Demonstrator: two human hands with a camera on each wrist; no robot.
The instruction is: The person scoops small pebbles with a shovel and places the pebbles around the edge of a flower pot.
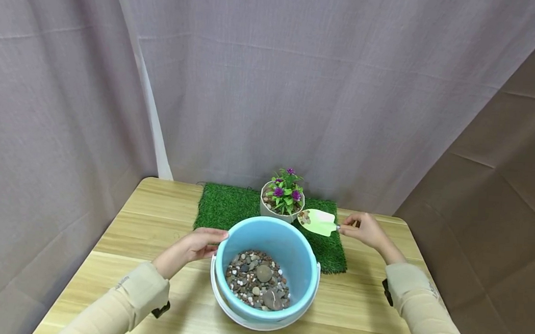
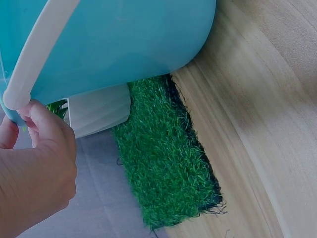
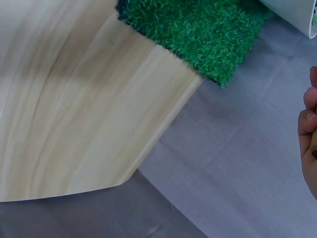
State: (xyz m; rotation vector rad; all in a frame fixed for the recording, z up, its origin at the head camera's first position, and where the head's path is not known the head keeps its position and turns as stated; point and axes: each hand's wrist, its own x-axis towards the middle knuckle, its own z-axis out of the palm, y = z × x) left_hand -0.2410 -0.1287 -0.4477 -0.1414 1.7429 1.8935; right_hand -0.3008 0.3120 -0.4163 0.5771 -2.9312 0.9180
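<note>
A light-blue bucket (image 1: 286,242) stands at the front middle of the table, with pebbles (image 1: 247,275) and a few larger stones in its bottom. My left hand (image 1: 200,243) pinches its rim on the left; the left wrist view shows thumb and fingers at the rim beside the white bail handle (image 2: 37,49). On the other side, my right hand (image 1: 367,231) grips the wooden handle of a pale-green garden trowel (image 1: 321,224). A few pebbles lie at the blade's tip, right beside a white flowerpot (image 1: 287,218) holding a purple-flowered plant (image 1: 286,193) and pebbles.
Under the pot lies a green artificial grass mat (image 1: 226,203), partly hidden by the bucket. The wooden table (image 1: 154,216) has its back edge close to a grey curtain (image 1: 252,110). Brown cloth (image 1: 491,191) hangs along the right side.
</note>
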